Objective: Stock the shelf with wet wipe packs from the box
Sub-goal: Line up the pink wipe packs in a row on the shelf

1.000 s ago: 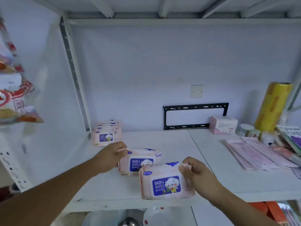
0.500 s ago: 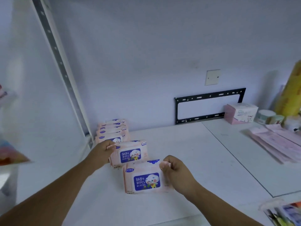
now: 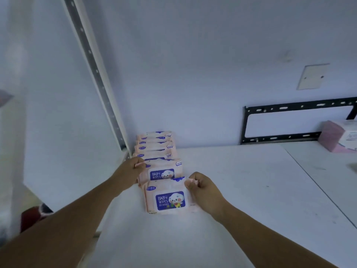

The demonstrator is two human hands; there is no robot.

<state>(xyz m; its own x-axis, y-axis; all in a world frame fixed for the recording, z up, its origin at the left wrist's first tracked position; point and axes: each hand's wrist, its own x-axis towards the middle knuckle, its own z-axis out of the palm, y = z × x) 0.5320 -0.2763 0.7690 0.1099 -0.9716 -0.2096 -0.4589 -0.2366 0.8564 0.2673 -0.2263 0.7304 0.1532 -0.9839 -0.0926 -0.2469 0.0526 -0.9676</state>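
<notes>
2 held packs (image 3: 166,198) nearer the row (image 3: 154,144)

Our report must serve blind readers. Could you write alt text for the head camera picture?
Two hands each grip a pink baby wipes pack on a white shelf: the left hand holds the second pack, the right hand the front pack, at the near end of a row of packs reaching the wall. A black bracket hangs on the wall.

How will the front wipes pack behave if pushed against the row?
Likely soft: the front pack is a film pouch, pinched by its side flap in the right hand. Standing on edge, it may tip unless leaned on the row. Should slide easily on the smooth shelf.
</notes>
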